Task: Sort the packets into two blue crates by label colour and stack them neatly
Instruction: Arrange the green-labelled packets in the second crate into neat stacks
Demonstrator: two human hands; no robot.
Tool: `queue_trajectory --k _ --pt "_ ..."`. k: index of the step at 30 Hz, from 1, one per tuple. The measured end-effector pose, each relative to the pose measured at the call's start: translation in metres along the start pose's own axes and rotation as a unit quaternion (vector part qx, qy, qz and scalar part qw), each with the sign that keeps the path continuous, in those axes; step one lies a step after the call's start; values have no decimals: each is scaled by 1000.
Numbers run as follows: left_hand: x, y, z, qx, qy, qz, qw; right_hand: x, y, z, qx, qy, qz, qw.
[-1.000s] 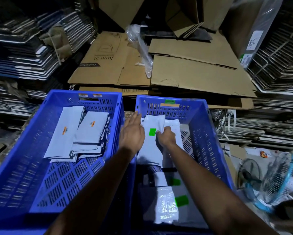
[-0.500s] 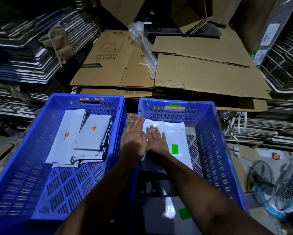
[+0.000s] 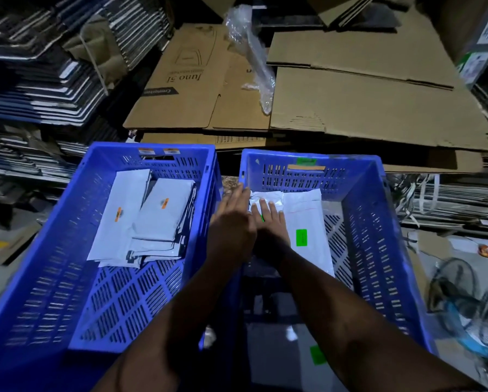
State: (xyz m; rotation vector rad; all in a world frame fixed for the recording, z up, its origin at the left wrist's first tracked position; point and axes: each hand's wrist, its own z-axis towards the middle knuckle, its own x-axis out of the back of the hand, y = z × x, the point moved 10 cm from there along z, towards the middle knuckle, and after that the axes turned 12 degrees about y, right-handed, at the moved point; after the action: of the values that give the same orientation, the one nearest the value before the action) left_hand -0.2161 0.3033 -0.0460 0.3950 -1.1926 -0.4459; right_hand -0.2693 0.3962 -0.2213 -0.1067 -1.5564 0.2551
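Blue perforated plastic forms the left crate [image 3: 53,278], well to the left of both hands, its slotted floor bare at the near end. At its far end lie flat grey-white packets [image 3: 141,222], smooth and rectangular, overlapping in a loose pile; two show small orange labels [image 3: 119,214], whose print is too small to read. How many packets sit underneath the pile is hard to tell.

The left hand [image 3: 231,222] lies open and flat, fingers together, over the wall between the two crates, its fingertips reaching the corner of a crinkled white packet. Just beside it and touching it, the right hand [image 3: 268,224] also lies open, palm down, fingers spread on the green-label packets [image 3: 302,219] at the far end of the right crate [image 3: 378,250]. Neither hand grips anything. The hand hides most of the packet under it; only a sliver of green shows at its edge. Right of the right hand, the top packet shows a bright green label [image 3: 301,237].

Below the forearms, the near end of the right crate is dark and blurred; pale packets with another green label [image 3: 317,355] can just be made out there.

Beyond the hands lie flattened cardboard sheets [image 3: 364,100], brown and matte. Far right, a fan [image 3: 463,306] is cut off by the frame.
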Motion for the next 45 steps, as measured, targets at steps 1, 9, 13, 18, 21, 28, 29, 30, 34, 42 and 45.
queue_trajectory --k 1,9,13,18,21,28,29,30,34,42,45 --pt "2 2 -1 -6 2 -3 1000 1 0 -1 -2 -4 3 1000" --pt "8 9 -7 -66 29 -25 997 37 -4 -21 -8 18 58 998" --pt "6 6 -7 -71 25 -33 997 30 -10 -58 -11 27 59 998" --pt "5 2 -5 -36 12 -51 998 15 -10 -68 -11 47 54 997" --pt "6 5 -7 -59 26 -45 997 13 -13 -68 -5 52 27 998" --pt "4 2 -8 -59 19 -24 998 5 -11 -67 -22 52 31 998" --pt "4 3 -7 -51 10 -24 998 2 -10 -67 -26 39 40 998" --pt "5 4 -6 -41 1 -23 999 3 -10 -67 -26 31 49 998" --pt "8 6 -3 -14 -15 0 1000 17 -13 -63 4 -9 58 998" --pt "8 9 -7 -29 -20 23 999 110 23 -106 -4 17 143 990" --pt "7 8 -7 -23 -22 19 999 117 35 -149 18 -75 128 989"
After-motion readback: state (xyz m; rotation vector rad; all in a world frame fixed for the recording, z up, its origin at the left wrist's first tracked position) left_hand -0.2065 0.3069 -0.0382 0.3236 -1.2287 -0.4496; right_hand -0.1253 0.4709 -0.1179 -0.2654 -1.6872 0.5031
